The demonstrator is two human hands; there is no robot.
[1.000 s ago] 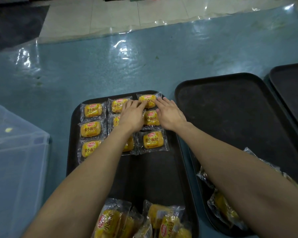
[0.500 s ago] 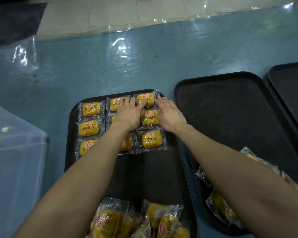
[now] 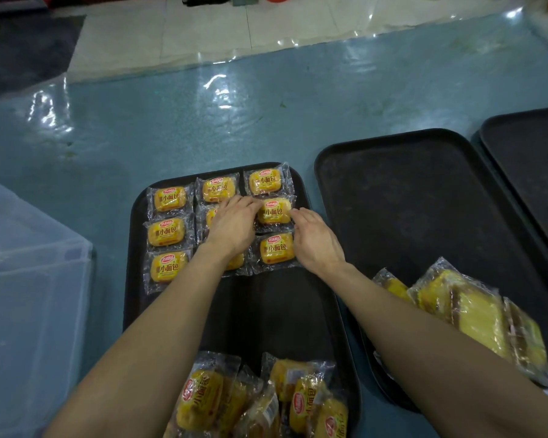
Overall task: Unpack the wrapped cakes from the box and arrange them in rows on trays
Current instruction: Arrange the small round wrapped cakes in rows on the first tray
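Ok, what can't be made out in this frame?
All head view.
- Centre cake of the grid: mostly under the left hand.
- Cake below it: covered by the left forearm.
- Left hand's hold on the middle right cake: fingertips hidden, touch or pinch unclear.
- Loose pile: cut off by the bottom edge.
- Box contents: cloudy wall, cut by the left edge.
- Far right tray: cut off by the frame.

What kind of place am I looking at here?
Likely a food shop's or canteen's prep area: black trays on a plastic-covered table, rows of wrapped cakes, a clear storage bin.
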